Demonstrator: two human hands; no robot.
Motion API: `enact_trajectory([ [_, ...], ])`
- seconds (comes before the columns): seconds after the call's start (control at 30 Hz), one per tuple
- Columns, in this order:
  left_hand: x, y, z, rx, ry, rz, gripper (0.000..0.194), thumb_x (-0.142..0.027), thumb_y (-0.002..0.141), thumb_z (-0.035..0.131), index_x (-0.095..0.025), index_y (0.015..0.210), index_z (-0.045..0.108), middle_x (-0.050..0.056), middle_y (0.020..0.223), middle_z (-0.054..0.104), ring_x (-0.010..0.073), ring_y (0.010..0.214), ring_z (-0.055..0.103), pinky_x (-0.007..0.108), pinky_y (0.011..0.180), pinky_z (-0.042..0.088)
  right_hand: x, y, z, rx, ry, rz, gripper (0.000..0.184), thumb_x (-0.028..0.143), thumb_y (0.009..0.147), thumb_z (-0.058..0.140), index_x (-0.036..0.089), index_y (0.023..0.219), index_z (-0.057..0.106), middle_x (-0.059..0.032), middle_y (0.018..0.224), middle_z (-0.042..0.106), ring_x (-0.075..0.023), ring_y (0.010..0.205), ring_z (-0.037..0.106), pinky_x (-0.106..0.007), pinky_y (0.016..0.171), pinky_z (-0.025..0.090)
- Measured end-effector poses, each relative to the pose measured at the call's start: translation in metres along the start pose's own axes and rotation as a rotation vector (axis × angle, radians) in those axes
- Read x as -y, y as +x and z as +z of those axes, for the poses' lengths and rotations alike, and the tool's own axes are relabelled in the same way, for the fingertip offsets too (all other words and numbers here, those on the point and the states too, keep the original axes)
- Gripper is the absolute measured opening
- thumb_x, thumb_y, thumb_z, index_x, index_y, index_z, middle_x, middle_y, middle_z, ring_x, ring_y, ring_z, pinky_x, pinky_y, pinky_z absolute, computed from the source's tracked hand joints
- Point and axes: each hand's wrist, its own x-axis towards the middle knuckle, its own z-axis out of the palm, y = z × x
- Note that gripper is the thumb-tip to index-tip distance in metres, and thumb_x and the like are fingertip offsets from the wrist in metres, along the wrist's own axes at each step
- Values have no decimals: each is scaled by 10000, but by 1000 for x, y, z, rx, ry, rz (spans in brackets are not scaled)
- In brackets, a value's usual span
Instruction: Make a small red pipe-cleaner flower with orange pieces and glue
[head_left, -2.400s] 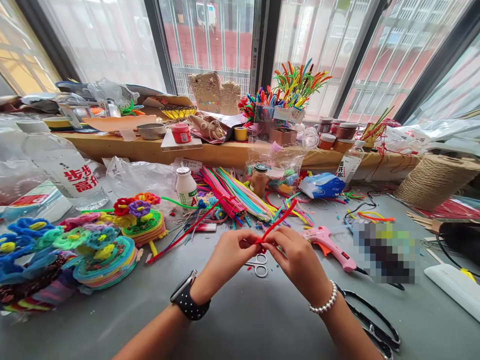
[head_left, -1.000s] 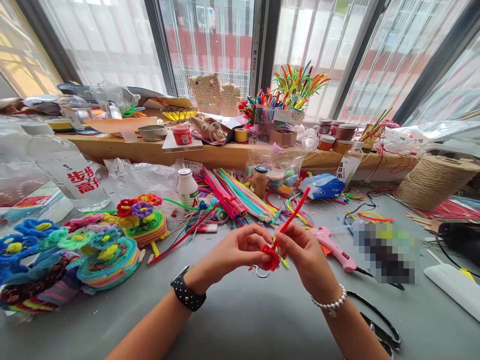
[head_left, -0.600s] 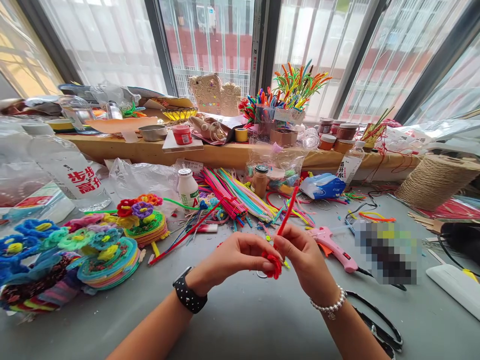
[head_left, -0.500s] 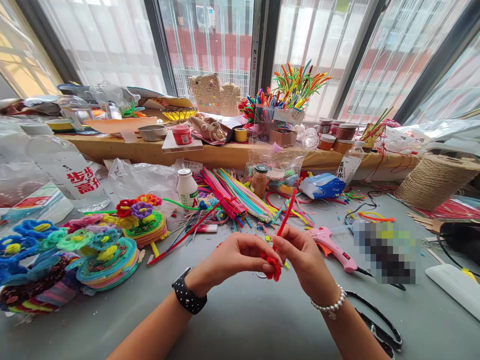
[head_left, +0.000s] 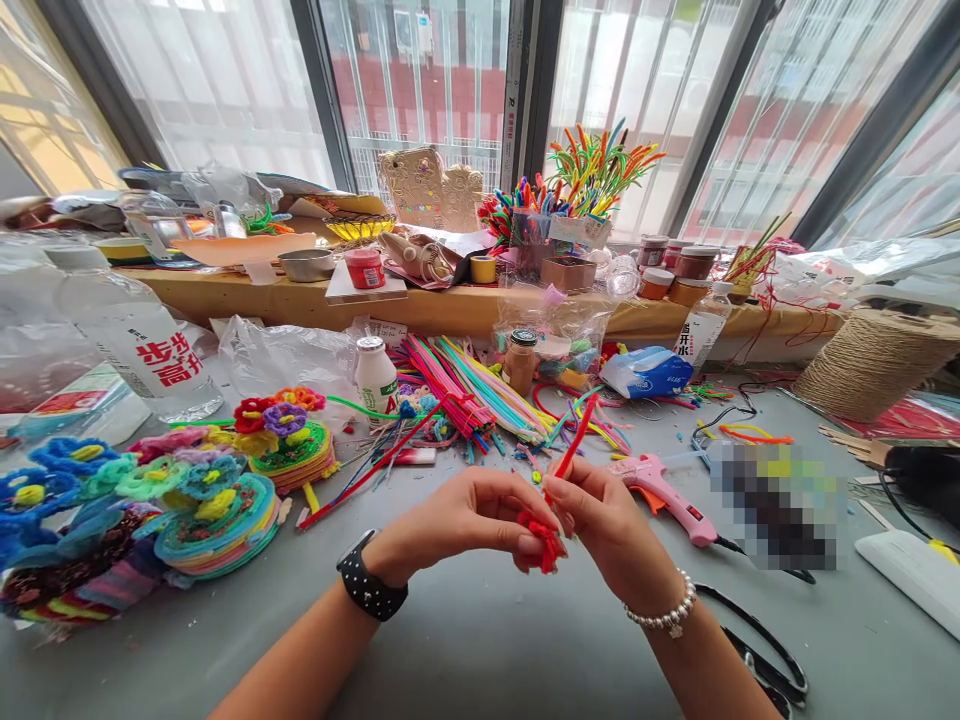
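Note:
My left hand [head_left: 476,515] is closed on a red looped pipe-cleaner flower [head_left: 546,545], pinched between thumb and fingers. A straight red pipe cleaner [head_left: 576,437] sticks up from my right hand [head_left: 600,515], which pinches it low, right beside the flower. Whether the straight piece joins the flower is hidden by my fingers. Beyond my hands lies a bundle of pink, blue and yellow pipe cleaners [head_left: 480,390]. To the right of my right hand is a pink glue gun [head_left: 671,497] with its cord.
Finished pipe-cleaner flowers [head_left: 150,478] on coiled bases fill the left side. Behind them stands a large water bottle [head_left: 142,345]. A white bottle [head_left: 375,375], a brown jar [head_left: 520,362] and a blue packet [head_left: 646,372] stand farther back. Black glasses [head_left: 765,650] lie near my right forearm; a twine spool [head_left: 874,365] is far right.
The red loops first show as a flower in my left hand one second ago. Since then my hands have dipped slightly and the flower has turned. The straight end still points up and right.

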Motion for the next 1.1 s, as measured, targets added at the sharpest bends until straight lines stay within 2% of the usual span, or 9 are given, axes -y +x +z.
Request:
enact_trajectory([
  [0.1, -2, -2, 1, 78, -23, -53, 160, -190, 653, 625, -152, 806, 654, 56, 746, 657, 148, 664, 602, 262, 633, 452, 0, 0, 2, 69, 4, 45, 221, 307, 699, 598, 140, 607, 487, 55, 501, 429, -55, 459, 379, -197, 469, 294],
  [0.27, -3, -6, 2, 141, -54, -110, 106, -211, 627, 646, -138, 702, 656, 66, 723, 663, 175, 657, 615, 271, 604, 456, 0, -1, 4, 154, 9, 126, 236, 318, 677, 610, 127, 597, 496, 52, 488, 421, -54, 454, 352, -197, 466, 265],
  [0.37, -2, -9, 0, 195, -127, -148, 124, -231, 629, 646, -136, 707, 633, 87, 765, 664, 196, 673, 625, 286, 590, 460, 0, -2, 3, 204, 40, 157, 221, 296, 667, 618, 121, 596, 504, 51, 486, 417, -49, 452, 334, -195, 464, 247],
  [0.53, 0, -8, -4, 213, -226, -55, 243, -218, 560, 700, -154, 750, 561, 61, 751, 645, 162, 626, 614, 256, 543, 461, 2, -1, 1, 152, 110, 154, 230, 299, 680, 604, 141, 578, 471, 61, 467, 387, -54, 445, 321, -202, 468, 243],
  [0.63, 1, -3, -5, 61, -149, 50, 211, -201, 579, 685, -151, 732, 548, 23, 710, 599, 101, 551, 565, 188, 465, 417, 3, 0, 0, 39, 77, 32, 261, 308, 689, 597, 158, 557, 430, 68, 459, 374, -59, 447, 306, -206, 474, 247],
  [0.7, 2, 0, -5, -75, -78, 102, 153, -182, 615, 656, -148, 727, 557, -2, 700, 554, 71, 545, 531, 176, 481, 410, 4, 0, -1, -40, 1, -54, 259, 310, 699, 592, 161, 564, 430, 69, 471, 368, -61, 458, 300, -207, 476, 249],
  [0.9, 3, 5, -3, -327, 39, 233, 92, -198, 652, 621, -143, 698, 563, 6, 770, 533, 83, 628, 524, 205, 573, 427, 4, -4, 2, -193, -359, -302, 189, 299, 725, 567, 168, 616, 485, 42, 550, 412, -79, 487, 355, -216, 451, 272],
  [1.0, 3, 6, -1, -417, -24, 274, 198, -178, 640, 637, -169, 823, 562, -2, 774, 549, 89, 650, 533, 209, 599, 435, 3, -5, 5, -236, -568, -514, 125, 230, 739, 548, 177, 638, 498, 23, 580, 456, -99, 519, 414, -231, 482, 332],
  [1.1, 4, 8, 2, -499, -205, 237, 376, -148, 618, 659, -211, 959, 516, -15, 831, 576, 81, 711, 553, 192, 660, 432, -2, -7, 7, -272, -774, -751, 78, 134, 734, 542, 184, 680, 515, 11, 602, 481, -104, 539, 444, -239, 513, 374],
])
